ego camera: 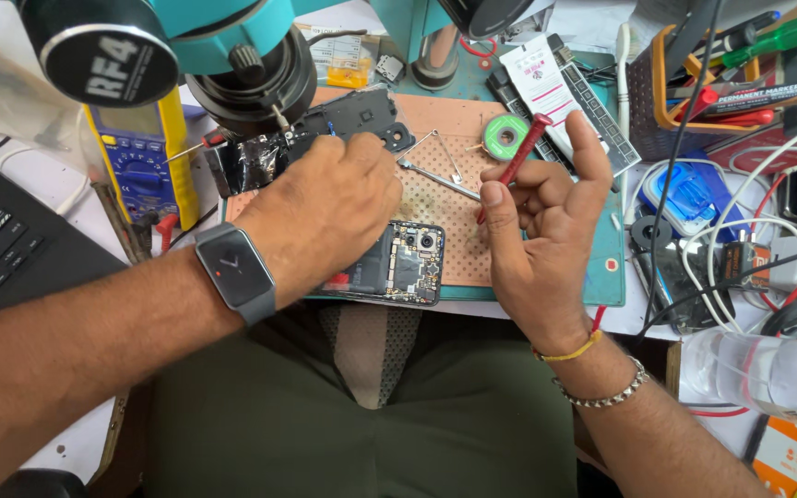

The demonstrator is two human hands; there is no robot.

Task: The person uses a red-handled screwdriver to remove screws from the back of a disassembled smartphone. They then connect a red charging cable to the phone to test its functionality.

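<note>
While my left hand [325, 207] presses down, fingers curled, on the opened phone [405, 263] lying on the perforated work mat [449, 198], my right hand [537, 231] is clamped around a red screwdriver [517, 161], held just off the mat at three o'clock of the phone. Metal tweezers [435, 177] lie at twelve o'clock, a yellow multimeter [145, 161] at ten.

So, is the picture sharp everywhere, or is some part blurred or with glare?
Head view: light is even and soft; the open phone and the red screwdriver in the right hand look sharp; the microscope at the top is close and soft; edges bend slightly; glare on the bottle.
</note>
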